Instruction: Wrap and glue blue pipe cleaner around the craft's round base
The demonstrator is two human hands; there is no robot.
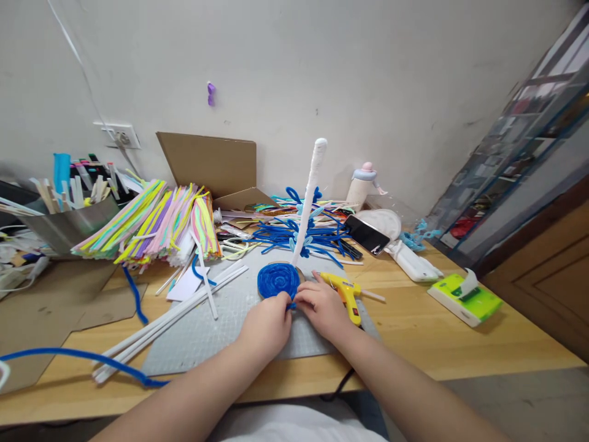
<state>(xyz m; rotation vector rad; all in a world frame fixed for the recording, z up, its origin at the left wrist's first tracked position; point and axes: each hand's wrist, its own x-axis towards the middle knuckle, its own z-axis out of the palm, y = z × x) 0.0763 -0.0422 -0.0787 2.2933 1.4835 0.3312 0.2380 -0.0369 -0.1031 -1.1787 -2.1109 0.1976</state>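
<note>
A flat coil of blue pipe cleaner (278, 280) rests on a round base on the grey cutting mat (207, 337). My left hand (267, 320) is closed at the coil's near edge, pinching a short blue pipe cleaner end (291, 305). From the other side my right hand (324, 306) closes on the same end, its fingertips almost meeting the left thumb. Behind the coil rises a slightly tilted white wrapped stick (311, 190), with blue looped pieces around its lower half. A yellow glue gun (346, 293) lies just beyond my right hand.
Bundles of coloured pipe cleaners (161, 224) are piled at the back left, near white sticks (184, 313). Loose blue pipe cleaners (276, 236) lie behind the mat. A phone (367, 234), a bottle (361, 185) and a green tissue pack (464, 298) are on the right.
</note>
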